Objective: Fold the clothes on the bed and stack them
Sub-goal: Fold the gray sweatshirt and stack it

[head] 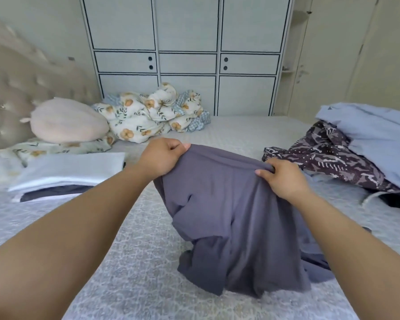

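Note:
A grey-purple garment (236, 218) hangs above the bed (129, 262), its lower part crumpled on the cover. My left hand (162, 158) grips its top edge at the left corner. At the right corner, my right hand (280, 179) pinches the same edge. To the left lies a stack of folded clothes (65, 174), pale blue on top with a dark piece under it. At the right sits a heap of unfolded clothes: a dark patterned piece (328, 158) and a light blue one (374, 137).
A round pink cushion (67, 123) and a bunched floral blanket (153, 114) lie at the head of the bed by the tufted headboard (16, 93). A white wardrobe (185, 54) stands behind the bed. A door (321, 54) is at the back right.

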